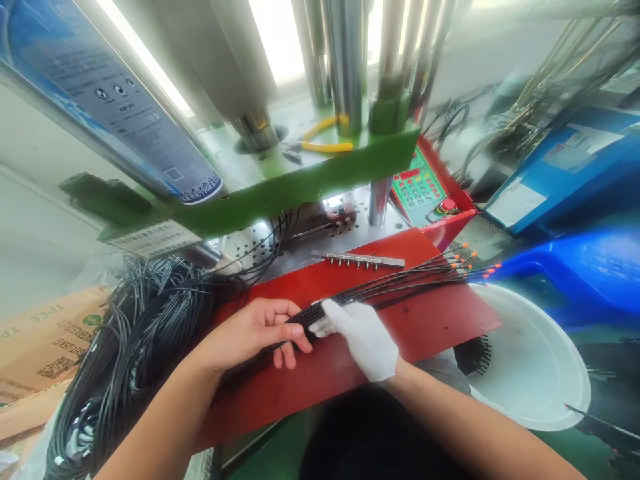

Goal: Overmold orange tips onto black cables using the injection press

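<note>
A bundle of thin black cables (395, 288) with orange tips lies slanting across the red work plate (350, 363). My bare left hand (273, 330) is closed round the bundle, thumb on top. Close beside it, my right hand (357, 333) in a white glove grips the same bundle, its thumb pointing to the left; its fingertips are partly hidden under the cables. The orange ends fan out past the plate's right edge. Behind the bundle, a metal bar with small pins (367, 260) rests on the plate.
A large heap of black cables (145, 333) stands at left beside a cardboard box (45, 340). The green press frame (310, 177) carries a spray can (125, 100) and yellow-handled pliers (327, 145). At right are a control panel (423, 183) and a white bucket (537, 360).
</note>
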Demonstrator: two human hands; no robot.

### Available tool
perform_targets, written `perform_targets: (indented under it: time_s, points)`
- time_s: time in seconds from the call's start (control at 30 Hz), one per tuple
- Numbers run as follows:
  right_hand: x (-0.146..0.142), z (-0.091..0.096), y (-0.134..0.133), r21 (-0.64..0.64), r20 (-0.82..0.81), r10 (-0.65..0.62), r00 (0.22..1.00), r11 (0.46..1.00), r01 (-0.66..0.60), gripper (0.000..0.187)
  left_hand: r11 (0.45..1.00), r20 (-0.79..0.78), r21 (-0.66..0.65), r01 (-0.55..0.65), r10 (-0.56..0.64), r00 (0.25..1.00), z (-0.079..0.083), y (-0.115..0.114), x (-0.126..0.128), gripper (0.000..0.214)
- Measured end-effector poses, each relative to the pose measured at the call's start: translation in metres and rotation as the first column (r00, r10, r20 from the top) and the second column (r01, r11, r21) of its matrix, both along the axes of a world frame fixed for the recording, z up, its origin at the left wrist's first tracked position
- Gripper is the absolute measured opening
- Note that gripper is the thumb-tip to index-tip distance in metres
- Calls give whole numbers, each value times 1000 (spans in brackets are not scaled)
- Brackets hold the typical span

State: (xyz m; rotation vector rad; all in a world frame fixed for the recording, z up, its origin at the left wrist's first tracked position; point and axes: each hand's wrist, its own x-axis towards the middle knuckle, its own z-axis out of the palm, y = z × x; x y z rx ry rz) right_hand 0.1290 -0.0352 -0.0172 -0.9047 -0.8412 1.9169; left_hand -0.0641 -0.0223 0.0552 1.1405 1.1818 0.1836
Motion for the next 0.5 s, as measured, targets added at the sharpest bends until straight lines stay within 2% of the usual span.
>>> perform_targets:
  time_s: [0.13,0.23,0.33,0.4,0.5]
  points:
    - [-4,2,1,-47,81,-78,994,996,82,43,998,-24,60,-31,32,999,0,-2,3,27]
    - [-8,1,1,-34,75,-76,994,996,79,45,996,-9,71,-55,55,998,1,-3,6,26]
    - [-13,-2,-1,104,-49,9,999,995,-4,50,999,26,-19,30,-30,999,0,-5,11,27]
    - [-17,-5,-4,218,-170,92,981,974,-53,53,993,42,-70,94,-91,995,-2,-7,14,27]
    - [-20,-5,-8,297,-252,126,960,954,-47,53,994,33,-56,89,-87,996,-5,-10,17,29]
